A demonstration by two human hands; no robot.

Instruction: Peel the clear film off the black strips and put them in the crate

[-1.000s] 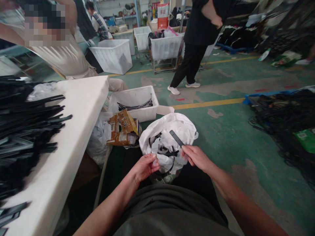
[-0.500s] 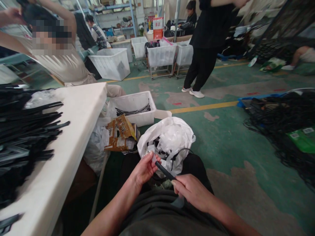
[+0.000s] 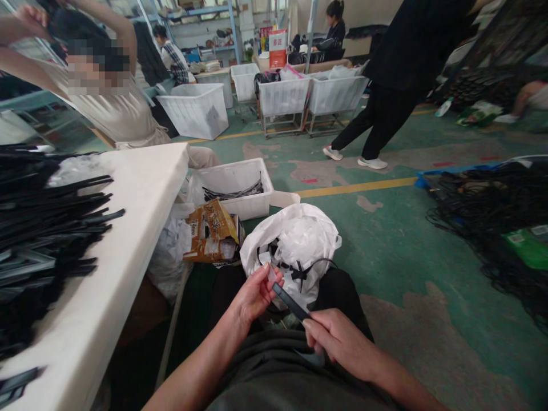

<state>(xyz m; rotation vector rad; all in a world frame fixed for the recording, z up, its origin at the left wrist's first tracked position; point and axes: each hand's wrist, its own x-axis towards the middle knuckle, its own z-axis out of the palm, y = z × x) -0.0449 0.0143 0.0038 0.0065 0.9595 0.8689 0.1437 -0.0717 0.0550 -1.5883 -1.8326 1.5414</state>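
Black strip (image 3: 290, 301) is pinched at both ends over the lap, left hand (image 3: 256, 294) clamped on its upper end and right hand (image 3: 338, 341) on its lower, with white bag (image 3: 299, 234) at twelve o'clock beyond and table (image 3: 141, 194) at nine.

One counter (image 3: 141, 188), heaped with black strips (image 3: 47, 228), too many to count. Five white bins (image 3: 231, 191). One white bag (image 3: 299, 234). One torn carton (image 3: 212, 231). Four other people.
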